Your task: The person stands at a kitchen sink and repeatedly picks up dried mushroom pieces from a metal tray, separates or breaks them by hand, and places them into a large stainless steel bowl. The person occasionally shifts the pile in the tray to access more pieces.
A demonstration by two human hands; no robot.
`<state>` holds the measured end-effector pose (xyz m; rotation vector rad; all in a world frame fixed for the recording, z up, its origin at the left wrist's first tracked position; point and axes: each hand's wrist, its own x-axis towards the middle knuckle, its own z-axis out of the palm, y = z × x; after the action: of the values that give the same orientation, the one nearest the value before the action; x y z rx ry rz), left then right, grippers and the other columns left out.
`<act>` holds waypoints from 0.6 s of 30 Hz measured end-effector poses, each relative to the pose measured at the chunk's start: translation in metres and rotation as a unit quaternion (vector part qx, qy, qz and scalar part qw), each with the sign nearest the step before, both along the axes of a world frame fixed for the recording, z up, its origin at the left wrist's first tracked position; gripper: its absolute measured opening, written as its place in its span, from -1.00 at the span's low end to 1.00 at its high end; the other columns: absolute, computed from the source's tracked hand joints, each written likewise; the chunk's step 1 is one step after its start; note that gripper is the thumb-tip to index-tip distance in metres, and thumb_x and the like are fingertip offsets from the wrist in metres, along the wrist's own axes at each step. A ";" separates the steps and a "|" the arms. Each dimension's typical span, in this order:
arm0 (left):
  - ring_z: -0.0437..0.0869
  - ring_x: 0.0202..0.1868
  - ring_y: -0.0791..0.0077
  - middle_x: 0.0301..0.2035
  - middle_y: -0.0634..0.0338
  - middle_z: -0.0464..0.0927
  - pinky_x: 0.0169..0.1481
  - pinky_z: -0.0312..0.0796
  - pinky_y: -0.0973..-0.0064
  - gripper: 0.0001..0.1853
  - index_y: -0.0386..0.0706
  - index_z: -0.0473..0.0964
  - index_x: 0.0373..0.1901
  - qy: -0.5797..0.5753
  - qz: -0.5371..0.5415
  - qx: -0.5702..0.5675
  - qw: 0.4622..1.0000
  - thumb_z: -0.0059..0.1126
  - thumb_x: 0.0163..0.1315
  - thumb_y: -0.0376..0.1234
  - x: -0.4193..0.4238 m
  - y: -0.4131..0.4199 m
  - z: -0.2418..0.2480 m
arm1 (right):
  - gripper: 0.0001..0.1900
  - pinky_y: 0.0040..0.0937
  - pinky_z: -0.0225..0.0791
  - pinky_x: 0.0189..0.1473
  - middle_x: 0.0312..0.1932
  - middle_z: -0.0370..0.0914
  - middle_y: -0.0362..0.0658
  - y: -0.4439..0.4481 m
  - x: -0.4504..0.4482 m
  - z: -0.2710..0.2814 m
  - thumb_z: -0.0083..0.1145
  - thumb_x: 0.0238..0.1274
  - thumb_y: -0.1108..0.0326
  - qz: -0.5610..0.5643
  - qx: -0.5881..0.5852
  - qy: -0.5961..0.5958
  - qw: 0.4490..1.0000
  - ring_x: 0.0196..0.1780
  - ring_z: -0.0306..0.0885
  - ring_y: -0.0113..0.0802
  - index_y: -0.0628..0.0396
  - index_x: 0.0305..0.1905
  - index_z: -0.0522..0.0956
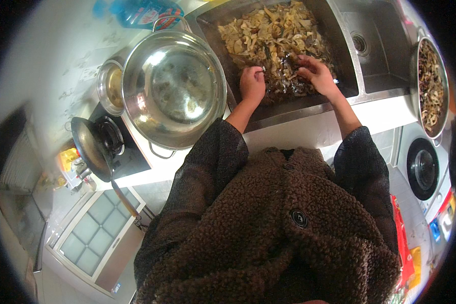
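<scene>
Pale and brown mushroom pieces (273,32) float in water in the large steel sink basin (307,110). Over the near part of the water is my left hand (253,83), its fingers curled together around what looks like a small dark bit. My right hand (317,74) is a little to the right, thumb and fingers apart, just above the wet pieces; whether it touches any is unclear. Left of the sink stands a big steel pot (182,81) with no food visible in it. At the far right, a steel pan (418,81) holds more mushroom pieces (431,87).
A second sink basin (378,60) with a drain adjoins on the right. Beyond the pot are a blue plastic bottle (148,15), a smaller steel bowl (108,87) and a wok (93,148) on a black stove (131,163). A front-loading washing machine (410,148) stands lower right.
</scene>
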<state>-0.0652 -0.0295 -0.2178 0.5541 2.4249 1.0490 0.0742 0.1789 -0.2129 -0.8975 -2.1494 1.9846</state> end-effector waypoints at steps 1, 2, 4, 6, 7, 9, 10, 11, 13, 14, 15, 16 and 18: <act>0.52 -0.02 0.02 -0.16 0.03 0.46 0.00 0.40 0.20 -0.80 -0.17 0.51 -0.16 0.003 0.024 -0.002 1.000 0.18 0.18 -0.39 -0.002 -0.001 0.002 | -0.63 -0.32 0.43 0.04 0.00 0.60 -0.05 -0.001 0.002 0.005 0.19 0.23 0.42 0.001 0.064 0.001 0.998 -0.02 0.59 -0.31 0.17 0.14 0.50; 0.49 0.04 0.02 -0.08 0.02 0.43 0.05 0.39 0.19 -0.76 -0.17 0.48 -0.10 -0.010 0.051 -0.017 0.999 0.16 0.19 -0.41 -0.004 -0.002 0.004 | -0.67 -0.27 0.41 0.06 0.02 0.58 0.02 0.000 0.006 0.013 0.17 0.23 0.37 -0.007 0.112 -0.020 0.993 0.01 0.60 -0.14 0.17 0.09 0.53; 0.40 0.12 0.00 0.05 0.00 0.31 0.12 0.37 0.14 -0.68 -0.17 0.39 0.02 0.003 0.078 -0.056 0.995 0.13 0.23 -0.40 -0.007 0.002 0.006 | -0.69 -0.22 0.41 0.06 0.02 0.56 0.07 0.004 0.020 0.031 0.15 0.22 0.34 0.026 0.217 -0.081 0.973 0.02 0.57 -0.02 0.17 0.05 0.55; 0.28 0.24 -0.04 0.23 -0.03 0.11 0.23 0.32 0.05 -0.54 -0.17 0.24 0.22 -0.028 0.066 -0.132 0.989 0.07 0.32 -0.31 -0.012 0.008 0.008 | -0.71 -0.15 0.41 0.01 -0.03 0.56 0.09 0.005 0.032 0.047 0.12 0.21 0.32 0.037 0.290 -0.123 0.948 -0.02 0.53 0.09 0.14 0.01 0.57; 0.26 0.26 -0.06 0.26 -0.04 0.09 0.26 0.31 0.05 -0.51 -0.17 0.21 0.25 -0.049 0.083 -0.136 0.986 0.05 0.33 -0.27 -0.014 0.013 0.007 | -0.72 -0.14 0.41 0.00 -0.04 0.57 0.08 0.005 0.036 0.053 0.12 0.22 0.32 0.027 0.295 -0.137 0.945 -0.03 0.54 0.08 0.14 0.00 0.57; 0.21 0.31 -0.10 0.31 -0.07 0.04 0.30 0.27 0.04 -0.44 -0.19 0.15 0.32 -0.097 0.117 -0.154 0.976 0.01 0.36 -0.21 -0.019 0.027 0.003 | -0.73 -0.13 0.42 -0.02 -0.05 0.57 0.06 0.006 0.043 0.062 0.11 0.23 0.32 0.012 0.312 -0.148 0.939 -0.04 0.55 0.06 0.13 -0.01 0.57; 0.09 0.38 -0.14 0.39 -0.10 -0.07 0.38 0.20 0.03 -0.33 -0.16 0.02 0.42 -0.160 0.113 -0.135 0.971 -0.04 0.38 -0.10 -0.026 0.028 0.002 | -0.77 -0.12 0.44 -0.08 -0.09 0.58 0.03 0.005 0.043 0.063 0.08 0.23 0.33 0.000 0.335 -0.174 0.926 -0.08 0.56 0.04 0.09 -0.05 0.57; 0.08 0.39 -0.14 0.39 -0.10 -0.08 0.39 0.18 0.02 -0.31 -0.14 -0.01 0.43 -0.182 0.115 -0.154 0.964 -0.04 0.38 -0.08 -0.029 0.031 0.000 | -0.79 -0.12 0.44 -0.10 -0.11 0.59 0.02 0.004 0.044 0.065 0.07 0.23 0.33 -0.003 0.364 -0.141 0.921 -0.10 0.56 0.04 0.08 -0.07 0.57; 0.05 0.40 -0.13 0.41 -0.10 -0.11 0.41 0.16 0.01 -0.26 -0.11 -0.06 0.46 -0.227 0.121 -0.194 0.947 -0.04 0.38 -0.04 -0.032 0.037 -0.004 | -0.82 -0.11 0.45 -0.14 -0.14 0.59 0.01 -0.003 0.042 0.065 0.06 0.23 0.33 -0.017 0.402 -0.123 0.907 -0.14 0.57 0.04 0.07 -0.10 0.56; -0.03 0.44 -0.02 0.45 0.05 -0.21 0.46 0.05 -0.10 -0.23 0.04 -0.18 0.49 -0.285 0.130 -0.189 0.931 -0.05 0.38 -0.01 -0.034 0.039 -0.005 | -0.86 -0.11 0.45 -0.20 -0.22 0.59 -0.02 -0.006 0.041 0.065 0.06 0.22 0.34 0.000 0.438 -0.115 0.892 -0.21 0.57 0.02 0.06 -0.16 0.54; -0.02 0.44 -0.01 0.45 0.05 -0.20 0.45 0.04 -0.11 -0.22 0.07 -0.18 0.49 -0.313 0.152 -0.148 0.926 -0.05 0.38 0.00 -0.034 0.040 -0.006 | -0.89 -0.11 0.45 -0.23 -0.28 0.58 -0.04 -0.007 0.040 0.066 0.07 0.21 0.33 0.017 0.442 -0.122 0.888 -0.25 0.57 0.01 0.06 -0.21 0.53; -0.01 0.44 0.00 0.45 0.05 -0.20 0.44 0.03 -0.11 -0.22 0.10 -0.18 0.50 -0.353 0.173 -0.113 0.912 -0.04 0.37 0.01 -0.033 0.042 -0.006 | -0.89 -0.11 0.44 -0.25 -0.32 0.57 -0.04 -0.008 0.039 0.067 0.07 0.22 0.32 -0.004 0.440 -0.115 0.891 -0.26 0.57 0.00 0.05 -0.22 0.53; 0.05 0.43 0.05 0.45 0.04 -0.15 0.40 0.02 -0.13 -0.23 0.18 -0.14 0.50 -0.421 0.226 -0.086 0.874 -0.01 0.36 0.02 -0.032 0.050 -0.010 | -0.89 -0.12 0.44 -0.26 -0.33 0.57 -0.05 -0.007 0.038 0.069 0.07 0.22 0.32 -0.020 0.439 -0.110 0.892 -0.27 0.56 0.00 0.05 -0.22 0.53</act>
<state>-0.0972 0.0203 -0.2275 -0.4899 1.8241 0.9472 0.1124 0.1714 -0.1443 -0.9720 -2.6842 0.6999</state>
